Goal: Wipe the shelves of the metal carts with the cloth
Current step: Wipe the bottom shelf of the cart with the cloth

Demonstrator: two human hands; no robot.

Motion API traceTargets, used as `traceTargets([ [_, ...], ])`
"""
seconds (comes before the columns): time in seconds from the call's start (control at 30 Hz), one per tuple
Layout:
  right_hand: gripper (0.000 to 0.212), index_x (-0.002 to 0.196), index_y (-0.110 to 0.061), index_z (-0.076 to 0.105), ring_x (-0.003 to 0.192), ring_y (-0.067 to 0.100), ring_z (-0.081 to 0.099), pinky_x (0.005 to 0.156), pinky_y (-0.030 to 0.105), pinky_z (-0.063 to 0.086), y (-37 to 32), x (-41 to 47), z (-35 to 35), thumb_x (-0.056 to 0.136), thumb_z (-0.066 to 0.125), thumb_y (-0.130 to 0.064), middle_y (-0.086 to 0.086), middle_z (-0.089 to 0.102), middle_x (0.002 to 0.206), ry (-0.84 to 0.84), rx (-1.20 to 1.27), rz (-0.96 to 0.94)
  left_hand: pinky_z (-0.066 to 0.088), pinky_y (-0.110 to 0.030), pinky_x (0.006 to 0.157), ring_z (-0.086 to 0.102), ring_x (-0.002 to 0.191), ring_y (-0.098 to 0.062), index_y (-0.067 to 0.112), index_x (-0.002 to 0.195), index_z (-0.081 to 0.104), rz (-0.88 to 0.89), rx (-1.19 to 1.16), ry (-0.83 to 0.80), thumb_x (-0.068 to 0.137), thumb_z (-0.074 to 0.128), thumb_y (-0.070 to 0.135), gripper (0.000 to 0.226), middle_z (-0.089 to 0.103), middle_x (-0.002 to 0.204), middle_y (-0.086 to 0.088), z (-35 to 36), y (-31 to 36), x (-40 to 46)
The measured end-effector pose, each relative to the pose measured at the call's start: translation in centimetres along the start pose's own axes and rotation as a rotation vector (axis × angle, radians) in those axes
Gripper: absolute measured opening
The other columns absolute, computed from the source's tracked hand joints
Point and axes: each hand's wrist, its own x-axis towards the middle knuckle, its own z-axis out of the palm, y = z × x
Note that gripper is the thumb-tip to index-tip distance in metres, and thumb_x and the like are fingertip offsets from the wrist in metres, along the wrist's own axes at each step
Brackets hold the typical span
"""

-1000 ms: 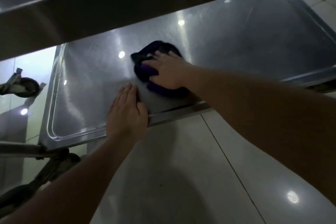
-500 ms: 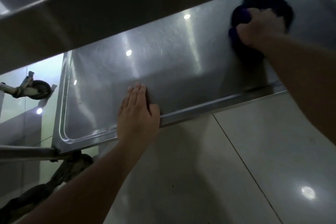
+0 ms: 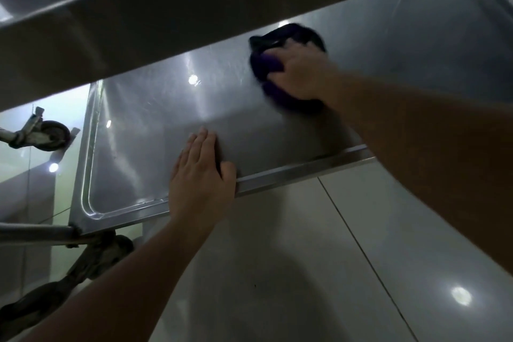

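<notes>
blurred cloth (image 3: 273, 64) under right hand (image 3: 299, 72)

head cam: I see one view, worn, looking forward-down, close over lower shelf (image 3: 172, 130) and floor (image 3: 291, 258)
shared: none, single view

no words, numbers or signs can be read here. the shiny metal shelf (image 3: 155, 147) shows only light spots and faint scratches. the dark cloth (image 3: 266, 64) may have a tag, but it is too blurry to tell.
</notes>
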Motion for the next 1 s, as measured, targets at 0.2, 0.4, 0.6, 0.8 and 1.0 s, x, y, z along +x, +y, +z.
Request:
traceTargets([
  [0.2, 0.065, 0.160, -0.030, 0.027, 0.150, 0.044, 0.023, 0.121, 0.055, 0.017, 14.7, -4.5, -5.7, 0.101, 0.043, -0.054, 0.022, 0.024, 0.164, 0.129, 0.012, 0.525, 0.020, -0.041, 0.128, 0.023, 0.157, -0.019, 0.017, 0.161, 0.033, 0.002, -0.016, 0.018, 0.093, 0.032, 0.045, 0.074, 0.031, 0.169, -0.003, -0.1, 0.1, -0.2],
  [0.4, 0.072, 0.162, -0.025, 0.018, 0.153, 0.043, 0.016, 0.124, 0.056, 0.017, 19.8, -13.1, -7.4, 0.103, 0.040, -0.059, 0.021, 0.015, 0.168, 0.116, 0.028, 0.721, 0.025, -0.047, 0.126, 0.028, 0.155, -0.024, 0.014, 0.160, 0.035, 0.009, -0.023, 0.038, 0.100, 0.049, 0.031, 0.064, 0.036, 0.166, -0.008, 0.0, 0.1, -0.1],
  [0.6, 0.089, 0.161, -0.011, 0.021, 0.147, 0.047, 0.025, 0.121, 0.048, 0.019, 18.0, -18.1, -5.4, 0.093, 0.041, -0.065, 0.032, 0.025, 0.160, 0.096, -0.028, 0.714, 0.023, -0.045, 0.127, 0.028, 0.155, -0.025, 0.013, 0.159, 0.039, 0.004, -0.042, 0.035, 0.091, 0.035, 0.041, 0.073, 0.036, 0.166, -0.008, -0.3, 0.2, -0.1],
  [0.8, 0.075, 0.159, -0.041, 0.026, 0.156, 0.026, 0.018, 0.123, 0.042, 0.014, 11.9, -16.4, -2.5, 0.091, 0.038, -0.069, 0.006, 0.025, 0.168, 0.009, -0.083, 0.174, 0.023, -0.044, 0.127, 0.027, 0.156, -0.023, 0.013, 0.159, 0.038, 0.005, -0.024, 0.038, 0.090, 0.035, 0.040, 0.074, 0.035, 0.167, -0.006, -0.2, 0.0, 0.0],
  [1.0, 0.062, 0.157, -0.046, 0.026, 0.155, 0.025, 0.019, 0.123, 0.044, 0.011, 12.0, -7.3, -3.4, 0.098, 0.040, -0.062, 0.005, 0.023, 0.169, -0.028, -0.110, 0.067, 0.024, -0.043, 0.126, 0.027, 0.155, -0.021, 0.017, 0.159, 0.038, 0.003, 0.000, 0.027, 0.089, 0.033, 0.043, 0.075, 0.035, 0.167, -0.004, -0.3, 0.0, 0.0],
])
